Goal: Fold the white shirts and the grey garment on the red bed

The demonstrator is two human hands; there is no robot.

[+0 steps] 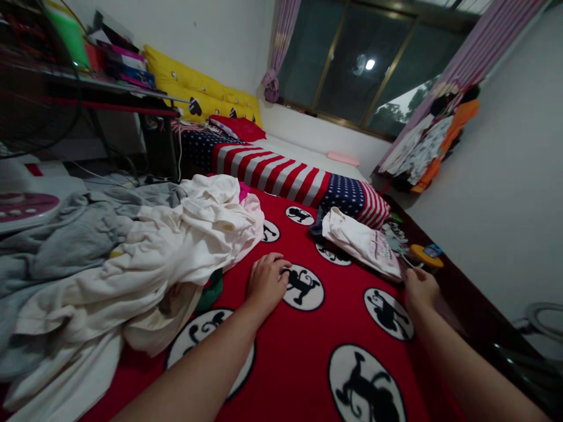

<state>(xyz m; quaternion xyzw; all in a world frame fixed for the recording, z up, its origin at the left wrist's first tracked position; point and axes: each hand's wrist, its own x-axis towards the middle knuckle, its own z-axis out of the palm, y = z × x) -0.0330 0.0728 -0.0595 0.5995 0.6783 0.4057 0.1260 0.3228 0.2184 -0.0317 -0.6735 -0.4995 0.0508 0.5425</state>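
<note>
My left hand (268,281) lies on the red blanket (290,351), fingers bent slightly and apart, with nothing in it. Beside it on the left is a heap of loose clothes, with a crumpled white garment (176,240) on top and a grey garment (97,228) further left. My right hand (421,288) is at the blanket's right edge, thumb and fingers drawn together. Its fingertips are close to the near corner of a folded white shirt (363,240) with pink print; what they pinch, if anything, I cannot make out. A dark folded cloth (317,227) shows under the shirt.
A yellow round object (426,256) stands on the dark ledge (466,299) at right. Clothes (433,140) hang by the window. Beyond the blanket is a bed with a striped, starred cover (281,170). A cluttered desk (109,88) stands at left.
</note>
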